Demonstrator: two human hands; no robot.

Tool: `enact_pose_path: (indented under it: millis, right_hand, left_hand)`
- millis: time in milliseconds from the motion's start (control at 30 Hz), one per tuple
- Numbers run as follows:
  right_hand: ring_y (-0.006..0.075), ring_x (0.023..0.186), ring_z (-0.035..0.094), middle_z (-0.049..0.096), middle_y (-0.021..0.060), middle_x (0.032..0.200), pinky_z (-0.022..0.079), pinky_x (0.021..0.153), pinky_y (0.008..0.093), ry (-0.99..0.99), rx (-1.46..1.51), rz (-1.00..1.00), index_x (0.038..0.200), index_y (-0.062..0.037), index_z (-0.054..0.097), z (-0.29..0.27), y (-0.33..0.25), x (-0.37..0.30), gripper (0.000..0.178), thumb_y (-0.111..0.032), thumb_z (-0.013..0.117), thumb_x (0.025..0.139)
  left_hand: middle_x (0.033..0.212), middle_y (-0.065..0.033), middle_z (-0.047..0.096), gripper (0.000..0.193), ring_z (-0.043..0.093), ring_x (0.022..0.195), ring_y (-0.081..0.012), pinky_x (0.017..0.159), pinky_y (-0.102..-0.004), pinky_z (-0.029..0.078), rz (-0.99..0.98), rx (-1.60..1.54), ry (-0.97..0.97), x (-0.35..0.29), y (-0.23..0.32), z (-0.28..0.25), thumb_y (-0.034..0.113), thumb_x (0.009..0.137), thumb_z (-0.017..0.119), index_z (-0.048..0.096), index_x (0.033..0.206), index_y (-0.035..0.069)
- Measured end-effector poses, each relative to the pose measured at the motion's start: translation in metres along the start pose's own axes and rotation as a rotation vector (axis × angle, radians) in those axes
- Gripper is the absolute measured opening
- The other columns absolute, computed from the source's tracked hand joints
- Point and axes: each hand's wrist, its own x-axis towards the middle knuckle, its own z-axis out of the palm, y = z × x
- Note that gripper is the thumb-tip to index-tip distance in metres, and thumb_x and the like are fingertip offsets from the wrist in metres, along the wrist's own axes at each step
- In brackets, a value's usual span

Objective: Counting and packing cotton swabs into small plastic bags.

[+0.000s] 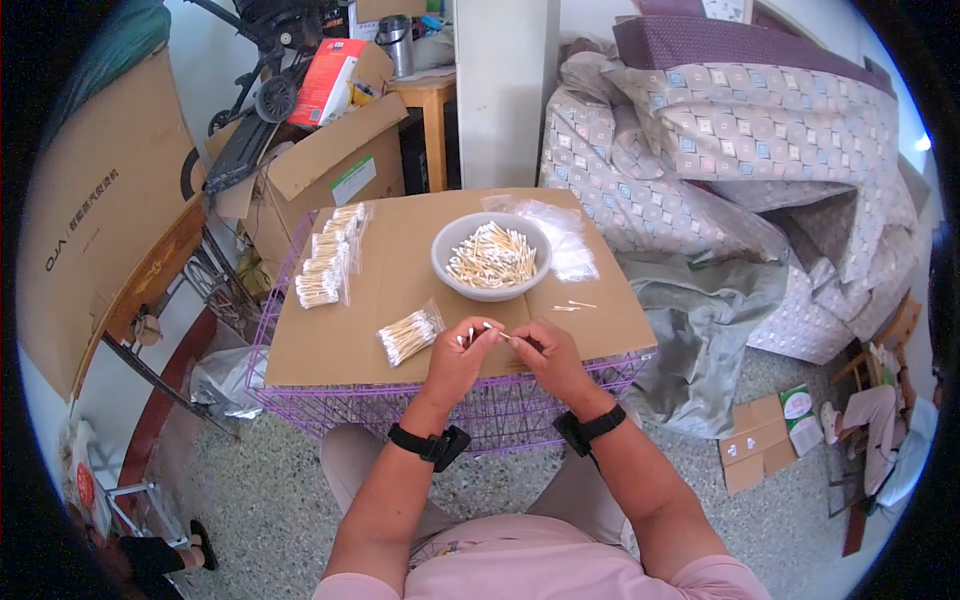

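Observation:
Both hands meet over the near edge of the cardboard sheet. My left hand is closed around a few cotton swabs, whose white tips stick out by the fingers. Between the fingertips of my right hand is the end of a cotton swab that reaches toward the left hand. Just left of my hands lies a clear bag of cotton swabs. Beyond them a grey bowl holds a heap of loose cotton swabs. A few stray swabs lie right of the bowl.
Filled swab bags form a row at the sheet's left side. Flat clear bags lie at the back right. The cardboard rests on a purple wire cage. Covered bulky goods stand right; another person sits far right.

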Motion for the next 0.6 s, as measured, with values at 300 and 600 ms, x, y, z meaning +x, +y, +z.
enact_pose_path:
  millis: [300, 600]
  right_hand:
    - [0.0272, 0.074, 0.059, 0.059, 0.0114, 0.079, 0.046, 0.065, 0.0358, 0.005, 0.000, 0.002, 0.090, -0.0023, 0.063, 0.0005, 0.0000, -0.0003, 0.011, -0.013, 0.064, 0.086]
    - [0.0267, 0.071, 0.057, 0.058, 0.0110, 0.077, 0.045, 0.063, 0.0355, 0.017, 0.009, -0.014, 0.090, -0.0026, 0.063, 0.0021, 0.0020, -0.0002, 0.011, -0.013, 0.064, 0.086]
  left_hand:
    - [0.077, 0.0066, 0.060, 0.018, 0.039, 0.055, 0.0019, 0.046, -0.0162, 0.030, -0.006, 0.025, -0.005, -0.0011, 0.0048, 0.0006, 0.022, 0.096, 0.058, 0.066, 0.104, 0.008]
    - [0.077, 0.0060, 0.058, 0.018, 0.037, 0.054, 0.0020, 0.045, -0.0163, 0.027, 0.005, 0.017, -0.017, -0.0010, 0.0021, -0.0009, 0.020, 0.097, 0.056, 0.065, 0.105, 0.007]
